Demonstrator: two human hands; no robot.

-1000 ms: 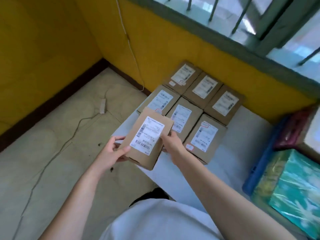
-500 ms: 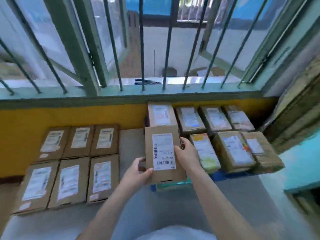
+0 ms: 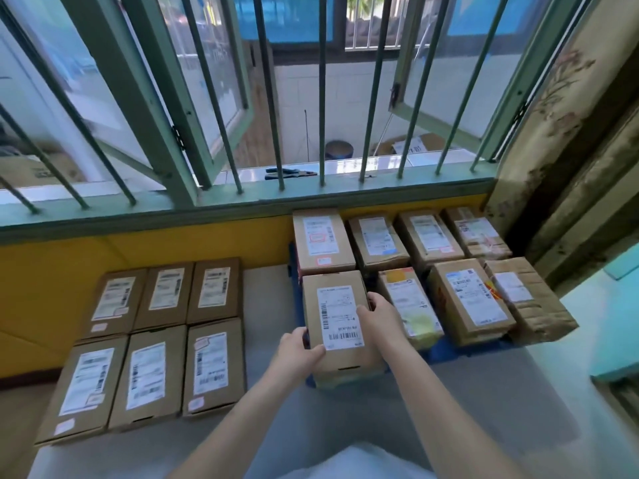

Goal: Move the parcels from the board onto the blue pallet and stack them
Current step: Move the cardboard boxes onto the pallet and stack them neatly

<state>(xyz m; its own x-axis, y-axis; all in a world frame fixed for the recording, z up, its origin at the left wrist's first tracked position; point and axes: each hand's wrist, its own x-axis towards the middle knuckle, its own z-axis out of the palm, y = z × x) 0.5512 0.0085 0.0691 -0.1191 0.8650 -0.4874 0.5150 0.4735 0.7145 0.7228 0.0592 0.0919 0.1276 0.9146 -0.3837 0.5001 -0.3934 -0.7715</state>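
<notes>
Under the barred window (image 3: 276,98), both hands grip one parcel (image 3: 337,323) over the blue pallet (image 3: 449,352); set crooked, it could slide off.

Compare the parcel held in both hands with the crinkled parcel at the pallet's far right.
The held parcel has smooth, flat cardboard; the far-right parcel is wrinkled and taped over. The held one carries a large label with barcodes; the far-right one has a smaller label. The left hand and right hand grip the first; nothing touches the second. Both are brown boxes, labels up.
</notes>
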